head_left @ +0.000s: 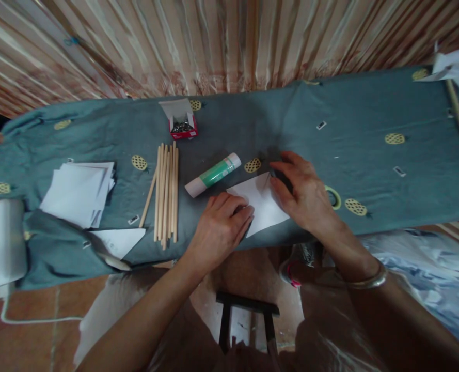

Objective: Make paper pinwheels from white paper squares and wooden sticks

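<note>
A white sheet of paper [263, 205] lies at the table's front edge, between my two hands. My left hand [223, 222] has its fingers curled together over the paper's left side and grips it there. At the paper's far right corner is my right hand [297, 188], thumb and fingers apart, the thumb touching the sheet. Its palm covers part of the right edge. Just beyond my left hand lies a glue stick [214, 174] with a green label. A pale green ring, likely a tape roll [333, 197], is partly hidden behind my right wrist.
Left of the glue stick lie several wooden sticks [166, 194]. A stack of white paper [78, 191] and a loose paper piece [121, 241] are farther left. An opened red box [183, 125] holds small metal pieces. A paper pinwheel [452, 70] on a stick lies far right.
</note>
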Demonstrator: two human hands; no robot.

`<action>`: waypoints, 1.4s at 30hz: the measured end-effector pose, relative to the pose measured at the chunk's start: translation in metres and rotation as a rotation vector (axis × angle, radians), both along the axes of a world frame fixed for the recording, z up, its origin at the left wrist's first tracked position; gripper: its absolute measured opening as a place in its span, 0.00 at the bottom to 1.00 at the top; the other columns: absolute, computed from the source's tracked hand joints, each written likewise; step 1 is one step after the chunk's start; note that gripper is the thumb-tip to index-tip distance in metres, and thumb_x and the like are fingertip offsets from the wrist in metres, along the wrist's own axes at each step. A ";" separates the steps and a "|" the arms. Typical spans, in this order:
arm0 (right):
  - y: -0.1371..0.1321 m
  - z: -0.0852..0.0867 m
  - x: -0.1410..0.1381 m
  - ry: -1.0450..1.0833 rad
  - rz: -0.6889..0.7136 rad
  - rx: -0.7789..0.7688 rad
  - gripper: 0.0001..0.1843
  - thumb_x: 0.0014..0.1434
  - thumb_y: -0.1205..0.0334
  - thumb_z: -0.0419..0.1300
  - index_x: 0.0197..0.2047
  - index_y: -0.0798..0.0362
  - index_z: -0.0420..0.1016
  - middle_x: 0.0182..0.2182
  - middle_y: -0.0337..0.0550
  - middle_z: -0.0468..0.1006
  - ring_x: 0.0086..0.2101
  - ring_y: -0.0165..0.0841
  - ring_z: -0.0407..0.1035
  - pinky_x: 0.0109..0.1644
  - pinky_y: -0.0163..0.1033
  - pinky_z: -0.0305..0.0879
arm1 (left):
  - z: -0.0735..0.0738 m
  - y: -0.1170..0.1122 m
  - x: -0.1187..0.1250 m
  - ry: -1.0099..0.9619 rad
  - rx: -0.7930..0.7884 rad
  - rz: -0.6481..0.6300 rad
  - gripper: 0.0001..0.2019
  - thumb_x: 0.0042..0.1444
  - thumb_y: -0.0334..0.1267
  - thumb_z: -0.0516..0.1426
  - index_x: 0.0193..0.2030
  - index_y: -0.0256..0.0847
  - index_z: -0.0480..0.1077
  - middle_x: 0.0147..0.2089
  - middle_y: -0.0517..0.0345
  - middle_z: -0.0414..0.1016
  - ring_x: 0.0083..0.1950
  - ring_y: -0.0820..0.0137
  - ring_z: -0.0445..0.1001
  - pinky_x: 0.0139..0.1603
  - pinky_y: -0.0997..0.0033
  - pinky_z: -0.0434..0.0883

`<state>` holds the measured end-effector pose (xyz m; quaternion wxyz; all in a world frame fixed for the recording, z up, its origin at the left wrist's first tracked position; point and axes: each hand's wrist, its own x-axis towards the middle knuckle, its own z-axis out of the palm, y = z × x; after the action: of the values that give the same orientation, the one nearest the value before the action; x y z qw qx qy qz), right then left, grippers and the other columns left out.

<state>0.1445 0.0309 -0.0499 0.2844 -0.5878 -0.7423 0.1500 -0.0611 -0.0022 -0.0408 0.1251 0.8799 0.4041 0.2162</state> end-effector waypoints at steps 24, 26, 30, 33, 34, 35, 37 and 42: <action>-0.018 0.010 0.009 0.049 0.030 0.001 0.15 0.63 0.63 0.53 0.49 0.52 0.76 0.51 0.51 0.77 0.53 0.44 0.69 0.60 0.56 0.64 | 0.004 -0.015 0.014 0.098 0.106 -0.094 0.06 0.63 0.33 0.55 0.39 0.37 0.73 0.35 0.54 0.75 0.38 0.65 0.69 0.37 0.64 0.61; -0.024 0.014 0.013 0.078 0.057 -0.026 0.16 0.63 0.65 0.51 0.49 0.50 0.76 0.52 0.50 0.76 0.54 0.43 0.69 0.61 0.55 0.63 | 0.003 -0.016 0.012 0.112 0.119 -0.101 0.06 0.62 0.32 0.55 0.39 0.36 0.73 0.36 0.54 0.75 0.38 0.65 0.69 0.37 0.64 0.63; -0.039 0.021 0.020 0.156 0.164 -0.135 0.17 0.61 0.69 0.51 0.46 0.47 0.77 0.55 0.45 0.74 0.56 0.41 0.68 0.62 0.55 0.63 | 0.005 -0.019 0.004 0.114 0.130 -0.077 0.07 0.63 0.31 0.53 0.39 0.35 0.72 0.37 0.52 0.76 0.38 0.66 0.70 0.37 0.65 0.66; -0.051 0.023 0.021 0.191 0.216 -0.231 0.14 0.60 0.68 0.54 0.45 0.47 0.77 0.58 0.45 0.72 0.58 0.41 0.66 0.62 0.53 0.63 | 0.006 -0.021 -0.002 0.080 0.100 -0.061 0.06 0.63 0.30 0.53 0.40 0.34 0.72 0.37 0.53 0.76 0.38 0.67 0.71 0.38 0.66 0.68; -0.054 0.023 0.021 0.196 0.227 -0.246 0.13 0.59 0.68 0.56 0.45 0.47 0.77 0.58 0.45 0.71 0.58 0.41 0.66 0.62 0.53 0.63 | 0.006 -0.022 -0.004 0.068 0.096 -0.058 0.06 0.63 0.30 0.53 0.41 0.34 0.72 0.37 0.53 0.76 0.38 0.67 0.72 0.38 0.66 0.69; -0.056 0.023 0.020 0.195 0.237 -0.256 0.12 0.59 0.67 0.57 0.45 0.47 0.77 0.58 0.45 0.71 0.59 0.41 0.65 0.62 0.53 0.63 | 0.006 -0.022 -0.005 0.058 0.097 -0.054 0.06 0.63 0.30 0.53 0.41 0.33 0.72 0.37 0.52 0.76 0.38 0.67 0.72 0.38 0.66 0.69; -0.059 0.023 0.018 0.187 0.253 -0.261 0.11 0.59 0.65 0.59 0.44 0.46 0.77 0.58 0.46 0.71 0.59 0.42 0.65 0.62 0.53 0.63 | 0.006 -0.023 -0.008 0.049 0.106 -0.048 0.06 0.63 0.30 0.53 0.42 0.34 0.72 0.37 0.52 0.76 0.37 0.67 0.72 0.38 0.66 0.70; -0.062 0.022 0.015 0.228 0.265 -0.267 0.08 0.58 0.64 0.61 0.42 0.47 0.78 0.57 0.44 0.71 0.59 0.42 0.65 0.62 0.54 0.62 | 0.006 -0.023 -0.009 0.061 0.105 -0.063 0.06 0.63 0.30 0.54 0.41 0.34 0.72 0.37 0.53 0.76 0.37 0.67 0.72 0.37 0.66 0.69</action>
<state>0.1593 -0.0310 -0.0275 0.2637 -0.4967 -0.7497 0.3487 -0.0698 -0.0247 -0.0344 0.0731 0.9038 0.3677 0.2063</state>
